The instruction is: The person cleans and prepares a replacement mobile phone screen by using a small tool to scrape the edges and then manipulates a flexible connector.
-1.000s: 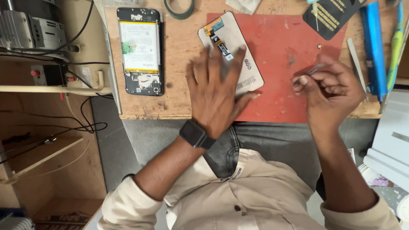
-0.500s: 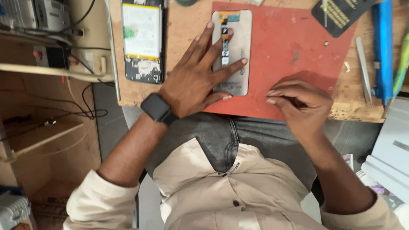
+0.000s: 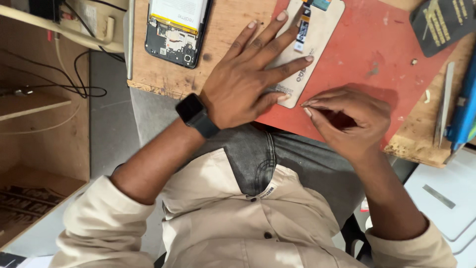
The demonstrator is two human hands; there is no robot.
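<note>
My left hand (image 3: 248, 79) lies flat, fingers spread, on a pale phone screen panel (image 3: 317, 44) that rests face down on a red work mat (image 3: 382, 54). A thin flex strip (image 3: 302, 25) runs along the panel's back. My right hand (image 3: 347, 119) is just right of the panel's near corner, fingertips pinched together on something very thin that I cannot make out. A black watch (image 3: 197, 115) sits on my left wrist.
An opened phone body with its battery (image 3: 176, 27) lies on the wooden bench (image 3: 223, 30) to the left. Tweezers (image 3: 443, 104), a blue tool (image 3: 463, 104) and a dark pouch (image 3: 439, 22) lie at the right. Cables (image 3: 74, 74) hang at the left.
The view has shifted so the bench sits higher in frame. My left hand stays pressed on the panel. My right hand has moved left toward the panel's near corner, still pinched.
</note>
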